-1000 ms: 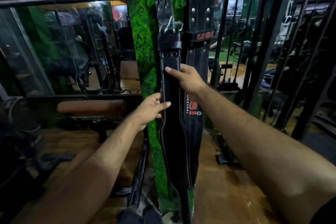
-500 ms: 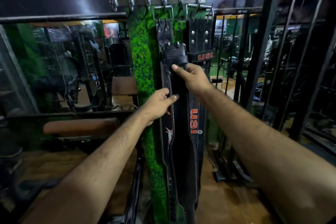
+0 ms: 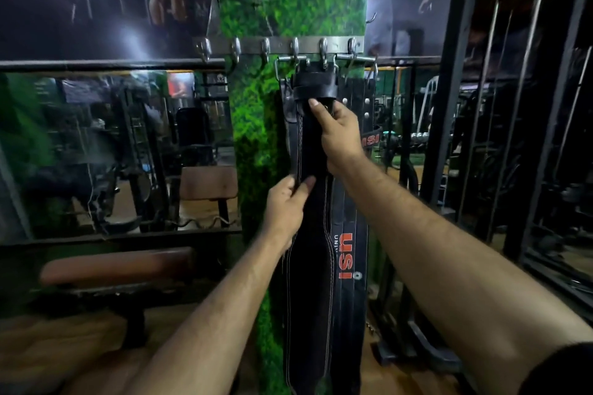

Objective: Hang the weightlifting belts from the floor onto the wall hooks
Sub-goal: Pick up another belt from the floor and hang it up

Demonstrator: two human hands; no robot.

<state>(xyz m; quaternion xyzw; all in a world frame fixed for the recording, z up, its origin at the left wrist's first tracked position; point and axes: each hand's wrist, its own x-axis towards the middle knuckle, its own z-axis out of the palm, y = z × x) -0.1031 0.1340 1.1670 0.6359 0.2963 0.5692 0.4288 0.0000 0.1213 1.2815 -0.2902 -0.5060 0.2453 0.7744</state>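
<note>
Hanging step: right hand (image 3: 337,135) and left hand (image 3: 285,205) grasp black belt (image 3: 313,266); next, buckle onto hook rail (image 3: 279,45).

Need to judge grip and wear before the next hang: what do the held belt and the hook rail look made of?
Held belt: looks like black leather, matte to slightly glossy, with pale stitching along its edges; synthetic leather can't be ruled out. Hook rail: appears to be bare metal, likely steel, silvery with bright glints on the hooks. Both hands, left and right, grip the belt.
</note>
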